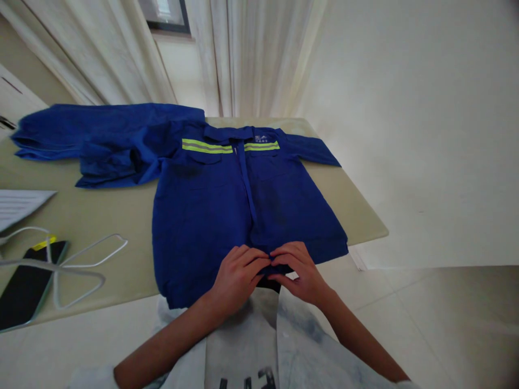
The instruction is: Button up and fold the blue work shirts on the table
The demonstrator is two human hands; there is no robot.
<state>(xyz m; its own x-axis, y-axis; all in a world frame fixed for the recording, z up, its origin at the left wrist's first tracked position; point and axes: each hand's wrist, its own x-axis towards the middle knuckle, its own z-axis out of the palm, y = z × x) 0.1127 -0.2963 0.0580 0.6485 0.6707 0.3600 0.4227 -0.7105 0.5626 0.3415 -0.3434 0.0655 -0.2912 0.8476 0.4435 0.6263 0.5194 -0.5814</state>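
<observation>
A blue work jacket (203,210) with yellow-green reflective strips across its chest lies spread front up, its collar toward the far side. Its lower hem hangs past the near table edge. My left hand (239,270) and my right hand (298,270) meet at the middle of that hem, fingers curled and pinching the cloth near the front opening. Their fingertips almost touch. Exactly what sits between the fingers is partly hidden. One sleeve stretches out to the right; the other is bunched at the left.
Folded blue cloth (117,116) lies at the table's far left. A dark phone (28,289), a white cable (97,263) and white paper (22,205) are at the near left. The pale table (360,216) ends beside a white wall (425,135). Curtains (259,59) hang behind.
</observation>
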